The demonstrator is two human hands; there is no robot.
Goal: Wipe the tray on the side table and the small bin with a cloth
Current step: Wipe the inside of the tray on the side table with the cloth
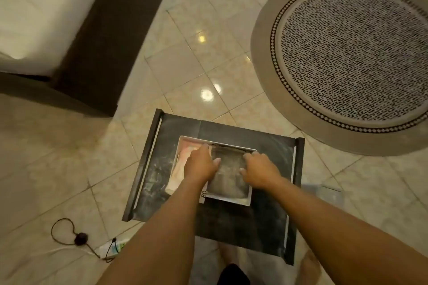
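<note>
Both forearms reach forward from the bottom edge, over the dark counter [231, 222]. At their ends the left hand [200, 165] and right hand [261, 172] lie side by side, slightly apart, palms down with fingers curled, inside the white-rimmed tray [228, 201]. A grey cloth [228, 178] fills the tray between and under the hands; both press on it, though whether either actually grips it I cannot tell. Under the left hand, something pinkish [178, 169] lies along the tray's left side. Far right of the right hand lies a round rug [347, 60]. Down left of the left forearm, a cable [62, 229] and power strip [111, 247] rest on the tiled floor [69, 169].
</note>
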